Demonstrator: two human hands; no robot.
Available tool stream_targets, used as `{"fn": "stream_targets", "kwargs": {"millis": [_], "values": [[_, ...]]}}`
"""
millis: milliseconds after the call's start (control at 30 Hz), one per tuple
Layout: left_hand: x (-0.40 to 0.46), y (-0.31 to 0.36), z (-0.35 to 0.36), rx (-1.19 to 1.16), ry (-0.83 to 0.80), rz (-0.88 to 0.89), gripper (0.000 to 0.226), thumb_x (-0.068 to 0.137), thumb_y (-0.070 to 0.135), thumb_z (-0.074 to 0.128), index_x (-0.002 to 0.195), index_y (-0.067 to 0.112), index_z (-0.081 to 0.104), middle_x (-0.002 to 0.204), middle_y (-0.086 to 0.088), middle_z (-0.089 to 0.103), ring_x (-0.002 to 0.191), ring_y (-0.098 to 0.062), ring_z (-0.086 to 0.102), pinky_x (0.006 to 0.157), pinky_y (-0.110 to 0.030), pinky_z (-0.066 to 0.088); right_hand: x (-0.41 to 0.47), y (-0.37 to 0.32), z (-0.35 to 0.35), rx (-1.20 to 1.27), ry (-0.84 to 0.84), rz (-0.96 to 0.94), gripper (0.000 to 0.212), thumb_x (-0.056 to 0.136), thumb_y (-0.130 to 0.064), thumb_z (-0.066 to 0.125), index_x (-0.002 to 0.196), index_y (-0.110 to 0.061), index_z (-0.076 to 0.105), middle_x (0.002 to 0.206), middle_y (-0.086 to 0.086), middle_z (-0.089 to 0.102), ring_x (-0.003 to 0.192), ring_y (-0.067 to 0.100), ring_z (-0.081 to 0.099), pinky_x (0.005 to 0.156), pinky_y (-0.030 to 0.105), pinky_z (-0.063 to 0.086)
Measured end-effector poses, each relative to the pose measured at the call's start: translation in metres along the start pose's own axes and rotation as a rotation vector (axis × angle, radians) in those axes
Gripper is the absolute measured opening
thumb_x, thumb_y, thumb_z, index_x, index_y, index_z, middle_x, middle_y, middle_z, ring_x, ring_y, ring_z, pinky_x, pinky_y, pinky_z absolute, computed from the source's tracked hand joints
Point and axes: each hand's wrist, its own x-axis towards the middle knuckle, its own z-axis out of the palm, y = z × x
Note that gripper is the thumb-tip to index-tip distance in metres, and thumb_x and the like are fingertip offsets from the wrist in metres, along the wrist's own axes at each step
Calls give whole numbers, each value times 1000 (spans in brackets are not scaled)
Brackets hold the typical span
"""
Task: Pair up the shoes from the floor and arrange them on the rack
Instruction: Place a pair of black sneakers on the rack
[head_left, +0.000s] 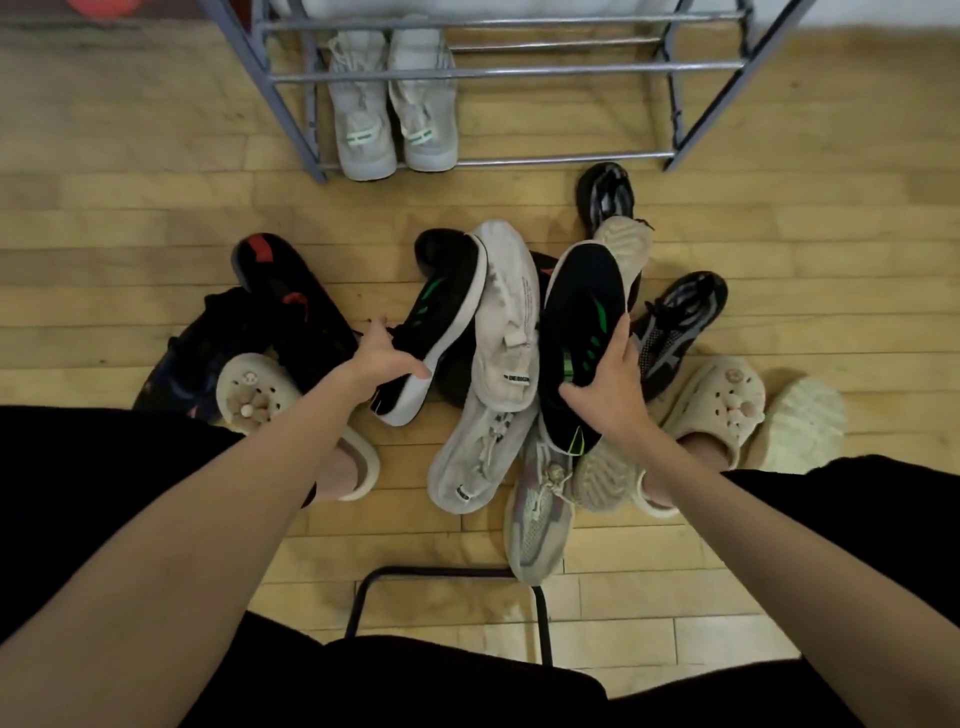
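Left hand (387, 358) is closed on the heel end of a black sneaker with green marks and a white sole (441, 322): thumb on the sole edge, fingers round the collar, shoe lying on its side in the pile. Right hand (610, 387) grips the matching black-and-green sneaker (582, 322) from the side, fingers curled over the upper, toe pointing away toward the rack. Both arms reach forward and down, bare forearms, left angled in from lower left, right from lower right.

Between the two black shoes lies a beige sneaker (511, 317), a second beige one (478, 457) just below it, both touching the held pair. Pile sits on the wood floor (130, 208) in front of the rack (291, 104). Rack's bottom tier holds one grey pair (392, 124), side by side, toes toward the camera. Black-and-red shoe (291, 301) lies left of the pile, a black-and-grey knit sneaker (675, 327) to the right.
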Motion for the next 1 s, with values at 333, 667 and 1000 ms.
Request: {"fn": "stream_targets", "kwargs": {"millis": [333, 667, 1000], "values": [[14, -23, 2, 265, -87, -12, 111, 63, 7, 86, 152, 13, 18, 150, -12, 36, 139, -30, 33, 108, -38, 35, -8, 14, 31, -221, -111, 98, 128, 69, -54, 76, 151, -21, -15, 154, 27, 2, 138, 46, 22, 108, 52, 34], [13, -22, 0, 317, -55, -28, 104, 50, 20, 93, 139, 10, 39, 135, -7, 51, 127, -28, 47, 92, -31, 44, -4, 11, 38, -288, -82, 57, 121, 74, -55, 72, 151, -18, -13, 145, 30, 10, 124, 51, 33, 94, 52, 42], [-29, -13, -38, 308, 102, 126, 75, 58, 34, 88, 115, 14, 43, 112, -2, 50, 114, -26, 51, 80, -34, 44, 7, 0, -34, -289, -423, 88, 123, 72, -42, 79, 151, -22, -12, 152, 25, 1, 139, 45, 20, 108, 45, 33]]}}
